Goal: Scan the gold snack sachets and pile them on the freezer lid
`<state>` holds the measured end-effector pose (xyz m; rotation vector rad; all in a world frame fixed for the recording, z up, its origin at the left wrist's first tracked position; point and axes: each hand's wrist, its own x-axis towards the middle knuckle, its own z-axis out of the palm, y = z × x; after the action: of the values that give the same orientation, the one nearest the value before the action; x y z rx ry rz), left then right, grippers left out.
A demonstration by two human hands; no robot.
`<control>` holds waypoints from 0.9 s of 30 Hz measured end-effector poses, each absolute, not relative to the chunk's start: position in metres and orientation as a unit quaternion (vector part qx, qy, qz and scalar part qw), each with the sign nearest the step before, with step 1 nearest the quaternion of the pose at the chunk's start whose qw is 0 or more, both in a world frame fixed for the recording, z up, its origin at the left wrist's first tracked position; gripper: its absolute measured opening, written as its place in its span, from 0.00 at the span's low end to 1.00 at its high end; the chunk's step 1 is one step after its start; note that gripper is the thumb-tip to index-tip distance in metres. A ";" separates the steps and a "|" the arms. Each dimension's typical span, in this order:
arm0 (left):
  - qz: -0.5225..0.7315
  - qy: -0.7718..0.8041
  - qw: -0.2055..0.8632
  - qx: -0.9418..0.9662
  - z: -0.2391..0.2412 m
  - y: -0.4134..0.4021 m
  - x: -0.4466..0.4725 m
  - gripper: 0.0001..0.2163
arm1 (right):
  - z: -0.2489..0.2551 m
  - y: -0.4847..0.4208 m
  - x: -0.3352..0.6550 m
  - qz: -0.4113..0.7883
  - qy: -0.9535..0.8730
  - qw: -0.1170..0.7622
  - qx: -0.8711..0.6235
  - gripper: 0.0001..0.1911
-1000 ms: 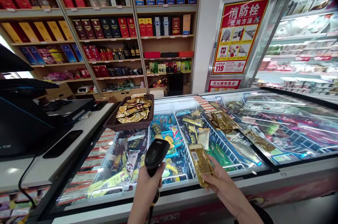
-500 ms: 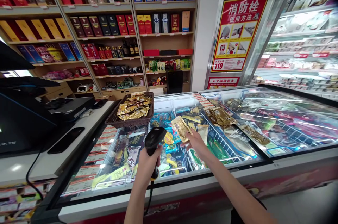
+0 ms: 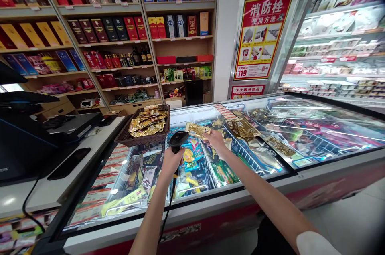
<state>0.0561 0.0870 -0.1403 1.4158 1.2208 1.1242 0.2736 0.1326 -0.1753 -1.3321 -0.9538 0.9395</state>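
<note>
My left hand (image 3: 172, 160) is closed round the handle of a black barcode scanner (image 3: 179, 138), whose cord hangs down past the freezer's front edge. In my right hand (image 3: 215, 142) is a gold foil packet (image 3: 197, 130), pinched at its right end. The packet lies roughly level, just right of the scanner's head, above the freezer glass. Behind and to the left, a brown woven basket (image 3: 141, 140) holds several similar gold packets (image 3: 148, 122). More gold packets (image 3: 244, 127) lie in a pile on the glass, to the right of my right hand.
Below my hands is a glass-topped chest freezer (image 3: 180, 211) with wire baskets of bagged goods. A counter at left carries a dark phone (image 3: 69, 163) and a black monitor (image 3: 21, 138). Shelves of boxes (image 3: 108, 42) stand behind, a lit chiller (image 3: 337, 54) at right.
My right hand has turned the gold packet from upright-slanted to nearly level and brought it closer to the scanner's head. The scanner has risen slightly, and the view has shifted a little right.
</note>
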 end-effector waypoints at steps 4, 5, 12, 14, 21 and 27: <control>0.449 0.493 0.463 0.584 -0.147 0.088 0.060 0.13 | -0.172 0.139 0.267 0.393 -0.423 0.586 -0.568 0.11; 0.447 0.493 0.464 0.585 -0.148 0.087 0.061 0.13 | -0.171 0.139 0.266 0.394 -0.425 0.585 -0.567 0.11; 0.439 0.498 0.471 0.581 -0.145 0.080 0.060 0.13 | -0.167 0.139 0.267 0.411 -0.426 0.569 -0.571 0.13; 0.442 0.498 0.475 0.575 -0.143 0.077 0.060 0.12 | -0.167 0.139 0.270 0.417 -0.419 0.575 -0.565 0.13; 0.453 0.497 0.488 0.556 -0.136 0.068 0.058 0.13 | -0.175 0.137 0.310 0.369 -0.271 0.705 -0.542 0.06; 0.444 0.504 0.492 0.553 -0.138 0.064 0.052 0.15 | -0.173 0.141 0.378 0.305 -0.137 0.815 -0.474 0.12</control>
<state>0.0523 0.0641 -0.1381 1.3431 1.2230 1.0786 0.3784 0.1407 -0.1725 -1.0103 -0.2920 0.6512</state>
